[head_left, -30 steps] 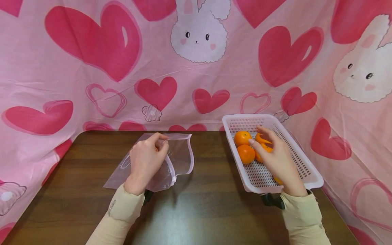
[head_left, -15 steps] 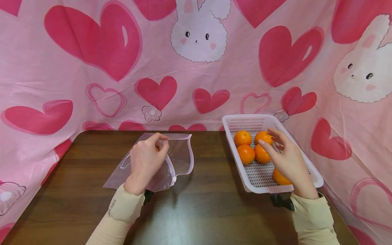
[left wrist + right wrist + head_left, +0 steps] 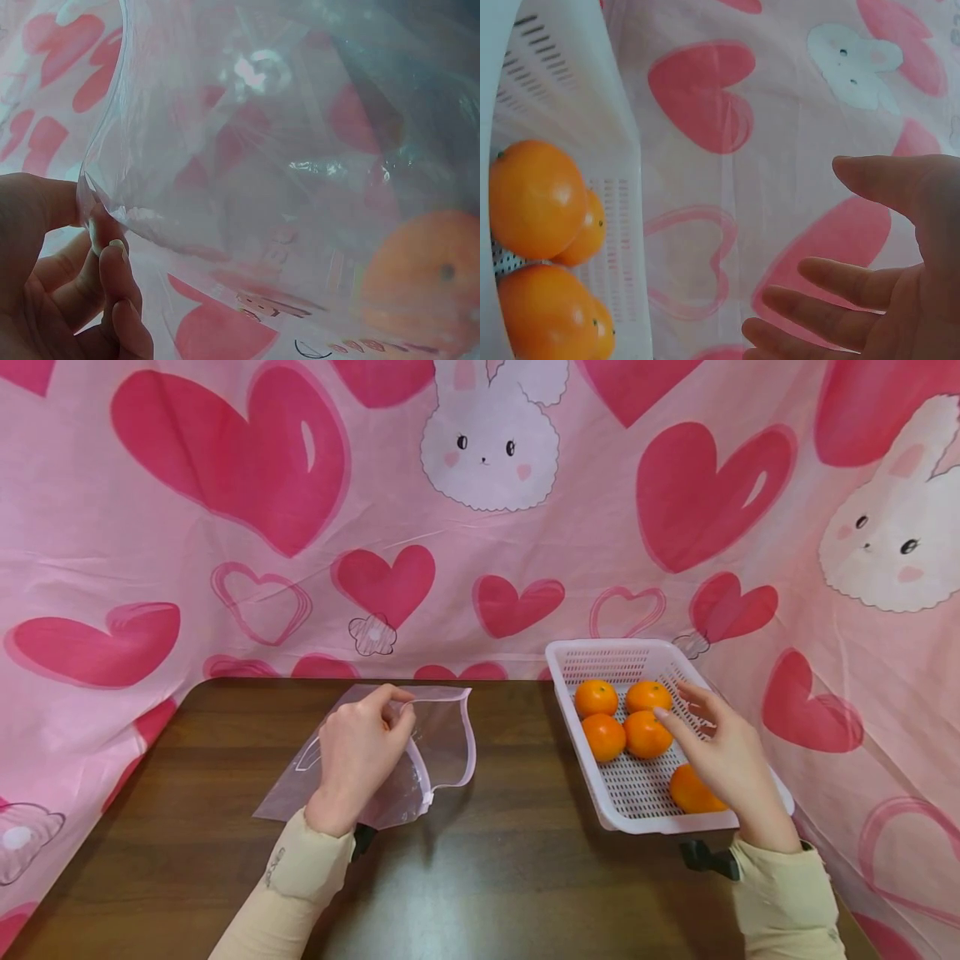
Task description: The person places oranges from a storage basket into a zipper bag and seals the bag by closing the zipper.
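My left hand (image 3: 362,752) pinches the mouth edge of a clear zip bag (image 3: 442,743) with a pale pink border. The bag's mouth gapes toward the right. In the left wrist view the thumb and fingertips grip the film (image 3: 225,150), and an orange (image 3: 427,277) shows through it. My right hand (image 3: 731,760) hovers over the right side of a white perforated basket (image 3: 619,822), fingers spread and holding nothing. Several oranges (image 3: 648,734) lie in the basket, mostly toward its far left. One nearer orange (image 3: 693,789) is partly hidden by the right hand.
Both the bag and the basket are on a dark wooden table (image 3: 480,877). A pink cloth (image 3: 517,543) with hearts and rabbits hangs behind and along the sides. The basket stands close to the cloth on the right.
My right hand has drawn back to the right and slightly toward me, uncovering more oranges in the basket. My left hand and the bag have stayed in place.
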Available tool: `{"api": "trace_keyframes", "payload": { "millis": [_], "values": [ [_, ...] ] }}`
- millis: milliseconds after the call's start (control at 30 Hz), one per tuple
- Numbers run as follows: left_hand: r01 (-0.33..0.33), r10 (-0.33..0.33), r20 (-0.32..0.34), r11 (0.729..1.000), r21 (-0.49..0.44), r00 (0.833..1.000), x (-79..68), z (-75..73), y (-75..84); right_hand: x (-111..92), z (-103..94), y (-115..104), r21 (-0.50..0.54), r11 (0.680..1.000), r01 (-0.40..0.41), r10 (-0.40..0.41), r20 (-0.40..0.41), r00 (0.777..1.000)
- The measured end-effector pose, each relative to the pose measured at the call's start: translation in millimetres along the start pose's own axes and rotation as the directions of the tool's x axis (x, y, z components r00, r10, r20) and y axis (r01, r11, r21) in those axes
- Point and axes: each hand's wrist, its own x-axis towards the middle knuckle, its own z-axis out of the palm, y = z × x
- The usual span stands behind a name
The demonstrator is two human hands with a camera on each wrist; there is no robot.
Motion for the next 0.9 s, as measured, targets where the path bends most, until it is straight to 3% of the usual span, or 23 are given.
{"api": "trace_keyframes", "payload": {
  "millis": [500,900],
  "values": [
    [0.011,-0.011,0.0,1.0,0.007,1.0,0.0,-0.4,-0.1,5.3,-9.6,25.0,-0.083,0.994,-0.073,0.081,0.096,0.992],
    [0.018,-0.018,0.007,1.0,0.0,1.0,-0.1,-1.0,-0.2,8.7,-13.9,47.4,-0.161,0.979,-0.128,0.16,0.201,0.966]
  ]
}}
